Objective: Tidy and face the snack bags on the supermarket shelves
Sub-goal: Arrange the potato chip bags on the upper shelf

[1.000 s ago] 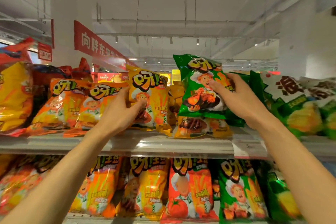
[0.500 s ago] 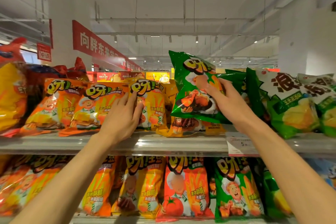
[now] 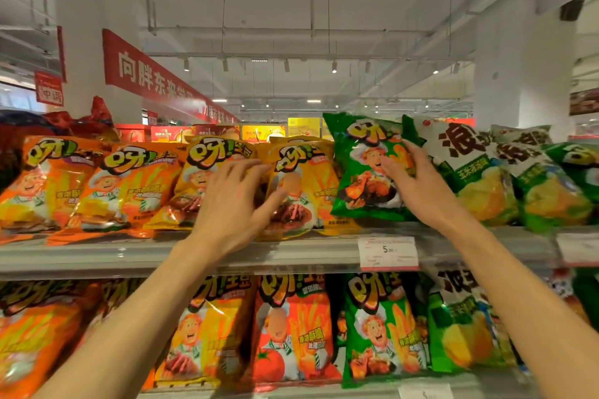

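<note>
On the upper shelf (image 3: 129, 256) a green snack bag (image 3: 363, 178) stands upright, front facing out. My right hand (image 3: 418, 188) grips its right edge, thumb on the front and fingers toward the back. Left of it stand two yellow bags (image 3: 304, 172) of the same brand. My left hand (image 3: 231, 204) lies with spread fingers over the gap between them, its thumb on the right one and its fingertips at the edge of the left yellow bag (image 3: 204, 159).
Orange bags (image 3: 97, 185) fill the upper shelf's left end, and white-and-green corn snack bags (image 3: 476, 168) lean at the right. A price tag (image 3: 387, 253) hangs on the shelf lip. The lower shelf holds a row of orange, yellow, red and green bags (image 3: 379, 327).
My right hand brought the green bag down and right, so it now stands beside the yellow bags. My left hand moved right, from the left yellow bag to the gap between both.
</note>
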{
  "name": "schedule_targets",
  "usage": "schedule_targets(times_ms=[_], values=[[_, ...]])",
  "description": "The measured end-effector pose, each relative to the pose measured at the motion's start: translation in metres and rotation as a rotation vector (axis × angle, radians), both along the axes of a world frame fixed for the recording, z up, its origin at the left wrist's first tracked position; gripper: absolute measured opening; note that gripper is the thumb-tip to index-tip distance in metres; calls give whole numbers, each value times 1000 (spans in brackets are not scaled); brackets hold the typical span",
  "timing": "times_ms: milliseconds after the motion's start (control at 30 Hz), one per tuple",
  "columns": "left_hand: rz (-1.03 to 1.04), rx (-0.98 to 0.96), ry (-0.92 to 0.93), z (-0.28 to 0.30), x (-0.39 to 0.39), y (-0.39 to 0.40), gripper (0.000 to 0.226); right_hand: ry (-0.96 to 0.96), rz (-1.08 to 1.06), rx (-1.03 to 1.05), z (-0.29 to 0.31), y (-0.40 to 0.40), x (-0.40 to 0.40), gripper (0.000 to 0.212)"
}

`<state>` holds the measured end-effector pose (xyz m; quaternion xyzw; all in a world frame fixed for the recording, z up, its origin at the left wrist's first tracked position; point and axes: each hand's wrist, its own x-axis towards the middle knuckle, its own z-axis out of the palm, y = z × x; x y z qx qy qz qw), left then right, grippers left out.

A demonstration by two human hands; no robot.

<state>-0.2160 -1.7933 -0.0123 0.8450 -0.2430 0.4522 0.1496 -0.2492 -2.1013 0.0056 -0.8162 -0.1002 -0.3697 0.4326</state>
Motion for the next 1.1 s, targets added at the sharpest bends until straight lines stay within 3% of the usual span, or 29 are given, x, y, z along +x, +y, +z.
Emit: schedule_targets(times_ms=[133,267,633,867,1100], values=[[18,72,48,-12,5,-21,88,51,-245,-217,-16,-7,5,73],[17,44,26,-17,10,-22,82,31,-290,-337,-24,6,4,88],[-23,-6,31,-21,15,-20,78,107,-382,-670,-33,-7,10,78],[-60,-101,63,-20,6,-25,72,36,-315,-549,-34,-1,-2,77],[-286,-478,129,-33,-35,-43,38,-92,-164,-153,-52,-6,-43,55]])
